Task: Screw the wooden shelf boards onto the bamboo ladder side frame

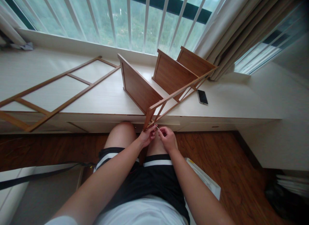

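A brown wooden shelf unit (pixel 178 96) lies on its side on the pale ledge, with three panels standing up from one ladder-like side frame. Its near end juts past the ledge edge over my knees. My left hand (pixel 147 137) is closed around the near end of that frame. Between the fingertips of my right hand (pixel 167 139) is a thin metal rod (pixel 157 127), like a hex key, its tip at the frame's corner. The rod's far end is hidden by my left fingers. A second ladder-like side frame (pixel 70 74) lies flat to the left, partly overhanging the ledge.
The pale window ledge (pixel 241 99) runs across, with drawers below its front edge. A phone (pixel 202 97) lies right of the shelf unit. Barred windows and a beige curtain (pixel 224 28) stand behind. A black strap (pixel 48 175) crosses a pale surface at lower left.
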A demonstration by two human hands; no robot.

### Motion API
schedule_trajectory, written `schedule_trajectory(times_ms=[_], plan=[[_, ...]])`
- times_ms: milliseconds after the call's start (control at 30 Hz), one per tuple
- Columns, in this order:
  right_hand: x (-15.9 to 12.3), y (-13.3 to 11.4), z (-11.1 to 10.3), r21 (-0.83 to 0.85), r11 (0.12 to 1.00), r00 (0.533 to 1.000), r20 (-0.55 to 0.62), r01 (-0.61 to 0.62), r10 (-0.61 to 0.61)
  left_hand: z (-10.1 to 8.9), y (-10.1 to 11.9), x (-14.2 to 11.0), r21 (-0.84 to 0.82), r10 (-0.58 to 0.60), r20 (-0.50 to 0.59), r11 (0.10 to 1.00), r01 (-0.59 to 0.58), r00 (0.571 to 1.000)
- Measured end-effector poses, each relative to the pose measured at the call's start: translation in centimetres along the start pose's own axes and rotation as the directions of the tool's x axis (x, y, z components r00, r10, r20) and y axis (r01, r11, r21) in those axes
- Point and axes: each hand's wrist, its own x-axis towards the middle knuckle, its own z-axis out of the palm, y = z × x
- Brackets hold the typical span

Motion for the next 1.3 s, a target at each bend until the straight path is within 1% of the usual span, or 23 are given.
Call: schedule_trajectory(times_ms=[100, 300, 600, 800, 1067, 1300], plan=[[0.03, 0.00, -0.01, 0.011, 1.000, 1.000, -0.016, 0.006, -0.005, 0.00, 0.00, 0.00, -0.014, 0.003, 0.010, 1.000, -0.003, 1.000], [0.05, 0.30, 0.11, 0.035, 0.999, 0.999, -0.036, -0.024, 0.025, 0.11, -0.06, 0.08, -0.058, -0.020, -0.002, 0.998, 0.020, 1.000], [-0.03, 0.75, 0.33, 0.052, 0.997, 0.997, -0.053, -0.056, 0.058, -0.04, -0.18, 0.18, -0.060, -0.025, 0.011, 0.998, 0.025, 1.000], [0.02, 0.74, 0.41, 0.027, 0.998, 0.996, -0.070, -0.055, 0.057, 0.00, -0.32, 0.23, -0.070, -0.020, 0.035, 0.997, 0.023, 0.999], [-0.03, 0.85, 0.47, 0.000, 0.999, 0.995, -0.092, -0.035, 0.035, -0.17, -0.40, 0.40, -0.067, -0.026, 0.013, 0.997, 0.027, 1.000], [-0.01, 0.79, 0.42, -0.006, 0.999, 0.995, -0.089, -0.034, 0.034, -0.21, -0.38, 0.49, -0.056, -0.030, 0.012, 0.998, 0.031, 0.999]])
